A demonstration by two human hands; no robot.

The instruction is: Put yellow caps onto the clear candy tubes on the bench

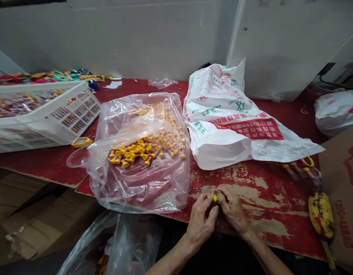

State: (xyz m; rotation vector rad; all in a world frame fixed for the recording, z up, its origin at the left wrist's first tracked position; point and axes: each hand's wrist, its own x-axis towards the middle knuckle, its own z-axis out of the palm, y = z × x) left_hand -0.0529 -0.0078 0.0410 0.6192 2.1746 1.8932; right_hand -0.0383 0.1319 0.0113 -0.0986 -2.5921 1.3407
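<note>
Close together at the table's front edge, my left hand (202, 215) and my right hand (233, 210) pinch a small yellow piece (214, 198) between their fingertips. Most of that piece is hidden by the fingers, so its full shape cannot be made out. Left of my hands lies a clear plastic bag (139, 187), its mouth toward me. Inside it are many small brownish tubes with yellow caps (133, 151). Beyond my hands rests a white woven sack (222, 114) with red and green print, its open end facing me.
A white slatted basket (30, 131) full of small wrapped items stands left. Behind it lies a colourful pile (62, 74). At right are a spotted banana (321, 215), several dark tubes (298, 170) and a cardboard box (344, 183). Another clear bag (133, 244) hangs below the table edge.
</note>
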